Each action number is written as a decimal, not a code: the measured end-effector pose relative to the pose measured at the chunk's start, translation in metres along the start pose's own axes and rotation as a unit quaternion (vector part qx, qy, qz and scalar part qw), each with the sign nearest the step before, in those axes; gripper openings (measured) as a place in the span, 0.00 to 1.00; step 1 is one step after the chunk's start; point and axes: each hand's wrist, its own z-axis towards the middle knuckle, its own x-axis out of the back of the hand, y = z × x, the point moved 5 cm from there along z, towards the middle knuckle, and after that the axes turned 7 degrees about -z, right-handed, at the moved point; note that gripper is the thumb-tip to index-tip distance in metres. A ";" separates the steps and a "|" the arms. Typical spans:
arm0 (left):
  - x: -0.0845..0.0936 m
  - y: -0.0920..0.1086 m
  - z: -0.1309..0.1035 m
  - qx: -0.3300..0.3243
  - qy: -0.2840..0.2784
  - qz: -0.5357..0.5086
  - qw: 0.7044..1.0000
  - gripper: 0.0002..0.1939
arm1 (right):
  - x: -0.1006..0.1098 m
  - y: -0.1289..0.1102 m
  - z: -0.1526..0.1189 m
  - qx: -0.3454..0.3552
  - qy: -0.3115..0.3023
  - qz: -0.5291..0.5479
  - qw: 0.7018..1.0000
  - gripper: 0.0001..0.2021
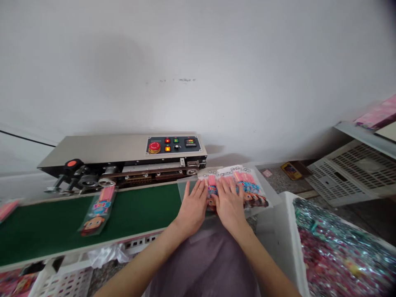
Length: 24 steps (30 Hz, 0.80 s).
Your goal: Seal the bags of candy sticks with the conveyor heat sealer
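Several clear packets [249,187] with pink sticks and printed cartoon faces lie overlapping at the right end of a sealing machine [102,150]. My left hand [192,206] rests flat on the leftmost packets, fingers stretched out. Close beside it, my right hand [229,203] lies spread over the middle of the row, palm down. Each hand hides part of the packets beneath. On the green belt [142,208] lies a single packet [98,212], its top end at the machine's rollers. Another packet [8,209] is partly visible at the far left edge.
A white foam box [291,231] full of shiny wrapped pieces stands at the lower right. Behind it are a plastic crate [349,173] and a small yellow box [291,170]. Below the belt sits a white basket [66,284]. A wall rises behind the machine.
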 end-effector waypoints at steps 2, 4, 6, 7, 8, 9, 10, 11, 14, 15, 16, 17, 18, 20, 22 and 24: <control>-0.002 0.003 -0.003 -0.003 0.000 -0.010 1.000 0.26 | 0.000 -0.002 0.000 0.035 -0.004 0.006 0.999 0.22; -0.002 0.005 -0.005 -0.001 0.002 -0.021 1.000 0.25 | 0.000 0.001 -0.001 0.048 -0.016 -0.002 0.999 0.22; -0.001 0.006 -0.004 0.005 0.000 -0.030 1.000 0.25 | 0.000 0.009 -0.004 0.030 -0.028 -0.024 0.999 0.20; 0.000 0.006 -0.003 0.009 -0.004 -0.032 0.999 0.25 | 0.001 0.014 -0.005 0.019 -0.032 -0.034 0.999 0.19; 0.002 0.007 -0.001 0.014 -0.009 -0.031 0.999 0.25 | 0.002 0.018 -0.006 0.011 -0.037 -0.042 0.998 0.19; 0.004 0.008 0.001 0.019 -0.013 -0.028 0.999 0.25 | 0.002 0.021 -0.007 0.007 -0.041 -0.045 0.998 0.19; 0.005 0.010 0.004 0.025 -0.014 -0.023 0.999 0.25 | 0.002 0.023 -0.008 0.005 -0.044 -0.045 0.998 0.19; 0.006 0.013 0.006 0.028 -0.014 -0.018 0.999 0.25 | 0.002 0.025 -0.010 0.004 -0.044 -0.044 0.998 0.19; 0.001 0.022 0.012 0.006 -0.016 -0.013 1.000 0.27 | -0.001 0.028 -0.013 0.003 -0.035 -0.045 0.998 0.21; -0.003 0.024 0.012 -0.008 -0.021 -0.011 1.000 0.27 | -0.003 0.029 -0.014 0.002 -0.030 -0.047 0.998 0.21; -0.007 0.025 0.012 -0.020 -0.026 -0.009 0.999 0.28 | -0.004 0.029 -0.015 0.003 -0.025 -0.048 0.999 0.22; -0.011 0.024 0.011 -0.028 -0.030 -0.004 0.999 0.29 | -0.006 0.030 -0.016 0.004 -0.022 -0.048 0.999 0.22; -0.014 0.021 0.010 -0.031 -0.031 0.002 0.999 0.30 | -0.007 0.031 -0.016 0.005 -0.019 -0.047 0.999 0.22; -0.015 0.012 0.007 -0.035 -0.026 0.016 0.999 0.32 | -0.009 0.032 -0.017 0.003 -0.016 -0.042 0.999 0.23; -0.013 0.001 0.004 -0.047 -0.024 0.027 0.998 0.32 | -0.011 0.031 -0.016 0.004 -0.019 -0.032 0.999 0.23; -0.009 -0.010 -0.001 -0.063 -0.031 0.037 0.997 0.30 | -0.012 0.024 -0.013 0.013 -0.026 -0.018 0.999 0.22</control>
